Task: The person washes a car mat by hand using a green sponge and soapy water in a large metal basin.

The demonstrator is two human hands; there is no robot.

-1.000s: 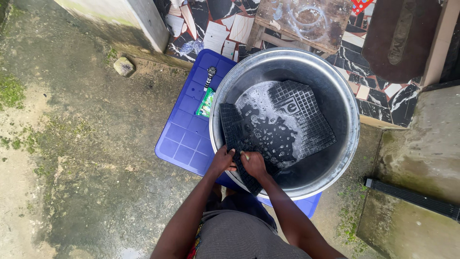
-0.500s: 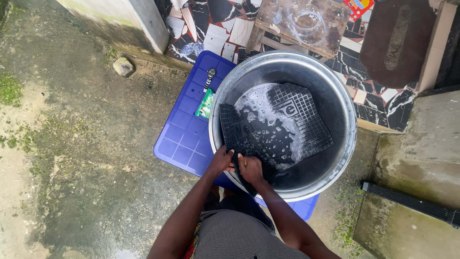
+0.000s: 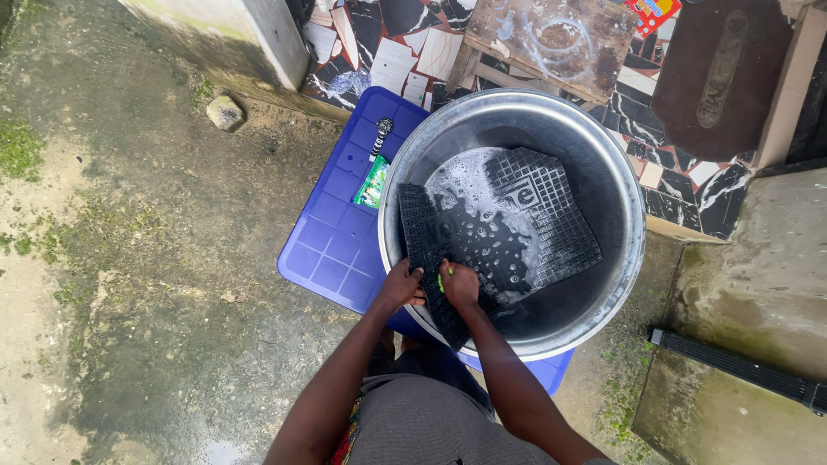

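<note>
Hands have shifted little since a second ago: left hand (image 3: 401, 286) still grips the black rubber mat's (image 3: 504, 232) near edge. Right hand (image 3: 459, 284), closed on something small and green (image 3: 440, 281), now presses slightly lower in the metal basin (image 3: 620, 172).

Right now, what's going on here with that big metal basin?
A person bends over a large metal basin that rests on a blue plastic crate lid. A black grid-patterned rubber mat lies in soapy water inside. The left hand grips the mat's near edge, while the right hand presses on it beside something small and green. A green sachet lies on the blue lid.
</note>
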